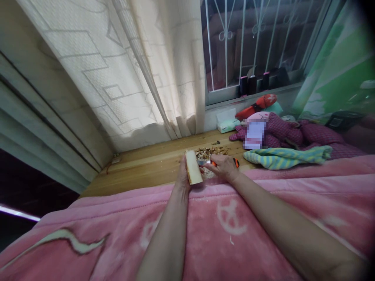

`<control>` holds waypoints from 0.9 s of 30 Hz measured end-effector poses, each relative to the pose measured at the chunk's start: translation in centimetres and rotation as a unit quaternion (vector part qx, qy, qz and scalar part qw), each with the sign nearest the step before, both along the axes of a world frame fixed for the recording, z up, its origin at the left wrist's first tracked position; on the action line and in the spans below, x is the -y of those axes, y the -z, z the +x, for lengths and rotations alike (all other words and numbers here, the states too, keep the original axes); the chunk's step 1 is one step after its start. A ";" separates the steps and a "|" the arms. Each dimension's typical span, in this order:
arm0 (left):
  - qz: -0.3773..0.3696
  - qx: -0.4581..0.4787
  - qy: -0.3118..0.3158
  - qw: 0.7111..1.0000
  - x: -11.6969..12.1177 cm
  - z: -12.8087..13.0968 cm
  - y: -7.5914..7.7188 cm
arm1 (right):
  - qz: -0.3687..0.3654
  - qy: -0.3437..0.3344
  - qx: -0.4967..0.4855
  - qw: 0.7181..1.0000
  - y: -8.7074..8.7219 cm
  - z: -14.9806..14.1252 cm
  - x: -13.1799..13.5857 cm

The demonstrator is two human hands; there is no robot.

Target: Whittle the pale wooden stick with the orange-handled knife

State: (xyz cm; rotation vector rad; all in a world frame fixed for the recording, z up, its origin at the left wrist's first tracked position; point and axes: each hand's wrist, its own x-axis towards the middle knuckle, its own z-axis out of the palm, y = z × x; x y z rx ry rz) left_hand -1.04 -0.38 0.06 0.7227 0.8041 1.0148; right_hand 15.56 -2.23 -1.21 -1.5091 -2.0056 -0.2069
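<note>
My left hand (183,175) grips a pale block of wood (193,168), holding it upright with its far end tilted slightly left. My right hand (221,167) is closed around a carving knife (205,162) with an orange and black handle, and its short blade points left at the block. Both hands hover over a scattered heap of wood shavings (208,153) on a light wooden board (140,173). The fingers of my right hand hide most of the handle.
A pink quilted blanket (205,218) covers the foreground under my forearms. Beyond the board are a tissue box (228,121), a striped towel (287,157) and crumpled plum fabric (284,132). A cream curtain (117,78) and a barred window (249,43) stand behind.
</note>
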 end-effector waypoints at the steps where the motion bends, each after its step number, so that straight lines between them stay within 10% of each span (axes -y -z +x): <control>1: -0.016 0.001 -0.004 1.000 0.0 0.1 0.0 | -0.004 -0.004 0.011 1.000 -0.1 -0.2 0.1; 27: -0.052 0.030 0.050 0.997 0.1 1.3 -0.2 | 0.016 -0.070 0.053 0.996 -1.0 -0.7 0.1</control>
